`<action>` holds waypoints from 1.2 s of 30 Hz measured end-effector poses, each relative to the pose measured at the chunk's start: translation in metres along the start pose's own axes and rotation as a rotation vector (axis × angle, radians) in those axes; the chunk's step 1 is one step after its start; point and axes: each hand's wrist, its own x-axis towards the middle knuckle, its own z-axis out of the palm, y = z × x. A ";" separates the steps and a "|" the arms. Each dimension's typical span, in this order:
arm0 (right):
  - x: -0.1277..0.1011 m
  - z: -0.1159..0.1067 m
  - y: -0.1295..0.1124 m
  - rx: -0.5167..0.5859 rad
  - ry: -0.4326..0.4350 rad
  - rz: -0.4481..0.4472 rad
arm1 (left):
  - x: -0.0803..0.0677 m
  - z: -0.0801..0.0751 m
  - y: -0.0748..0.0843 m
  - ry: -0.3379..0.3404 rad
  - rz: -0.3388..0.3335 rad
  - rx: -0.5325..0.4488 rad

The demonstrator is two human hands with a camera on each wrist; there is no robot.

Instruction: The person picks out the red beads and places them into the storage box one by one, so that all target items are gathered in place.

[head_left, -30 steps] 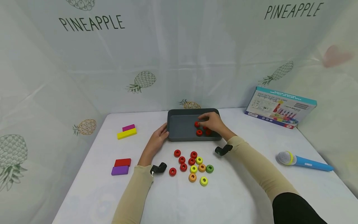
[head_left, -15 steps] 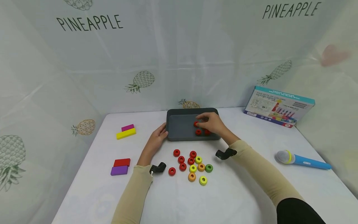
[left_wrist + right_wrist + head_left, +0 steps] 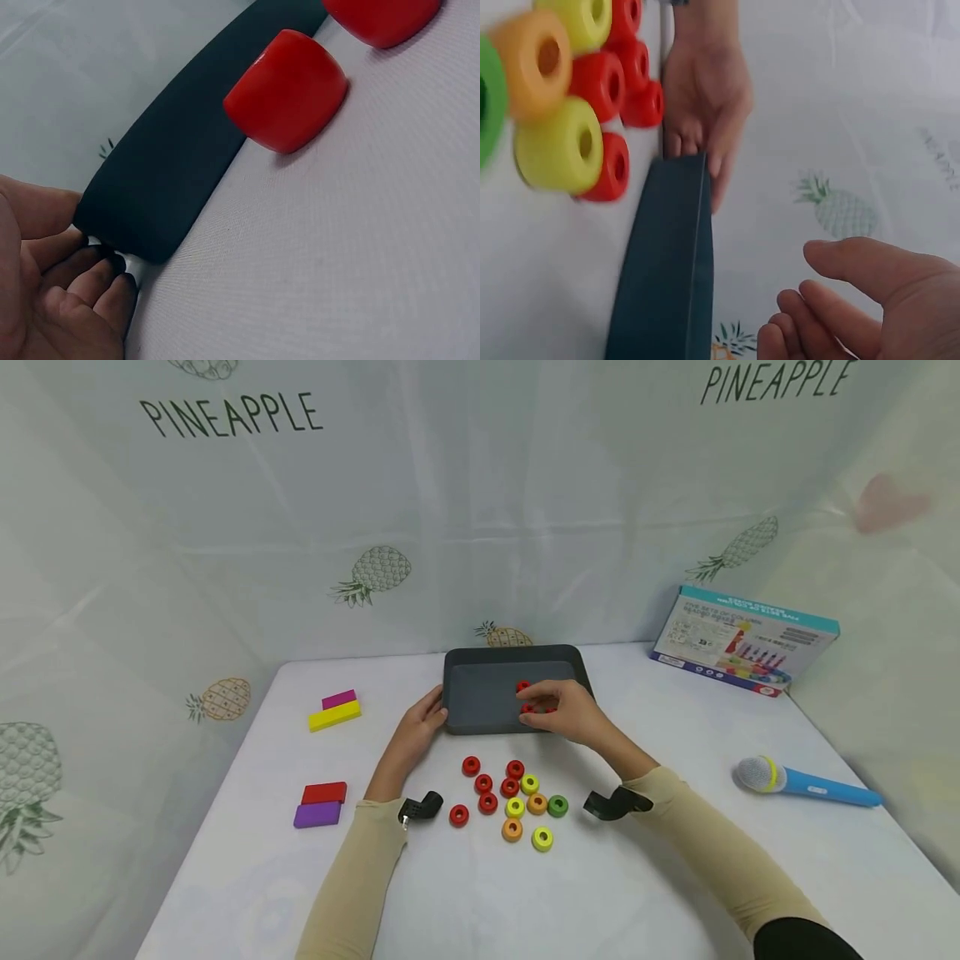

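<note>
My left hand [image 3: 417, 732] holds the left side of a dark grey tray [image 3: 480, 689], thumb at its rim in the left wrist view [image 3: 41, 210]. Over the tray's right front part hovers my right hand [image 3: 567, 712], its thumb and fingers apart with nothing between them in the right wrist view [image 3: 855, 307]. Partly covered by that hand, red beads [image 3: 522, 686] lie inside the tray. In front of it, several more red beads [image 3: 483, 784] are spread on the table, beside yellow beads [image 3: 542, 839], orange beads [image 3: 512, 830] and a green bead [image 3: 557, 806].
On the left lie a yellow block [image 3: 334, 717] against a magenta block [image 3: 339, 699], and a red block [image 3: 324, 793] against a purple block [image 3: 317, 815]. A blue toy microphone [image 3: 810, 784] lies at the right; a printed box [image 3: 742, 639] leans at the back right.
My right hand has let go of a red bead in the tray and drawn back toward the tray's front edge. The left hand stays at the tray's left side.
</note>
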 end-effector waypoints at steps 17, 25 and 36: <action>-0.034 0.038 0.015 -0.025 -0.138 0.020 | 0.003 -0.001 -0.006 0.006 0.026 -0.001; -0.037 0.046 0.021 -0.048 -0.164 0.009 | 0.004 0.000 -0.006 0.010 0.008 0.004; -0.037 0.050 0.023 -0.065 -0.168 0.057 | 0.004 -0.001 -0.006 0.007 0.022 -0.003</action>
